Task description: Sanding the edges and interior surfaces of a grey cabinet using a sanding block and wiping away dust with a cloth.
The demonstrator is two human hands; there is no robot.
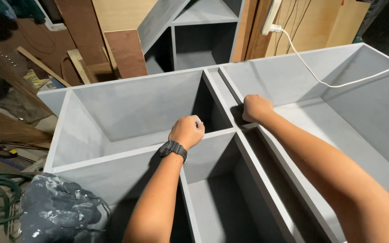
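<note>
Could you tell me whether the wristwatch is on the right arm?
No, the dark wristwatch sits on the wrist of the left hand, while the right hand has a bare wrist.

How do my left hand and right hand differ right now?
The left hand wears a dark wristwatch; the right hand has a bare wrist. The left rests on the grey cabinet's cross divider; the right sits farther away, at the long divider. Both are closed fists.

Head view, close, downward over grey cabinet (127, 112)
</note>
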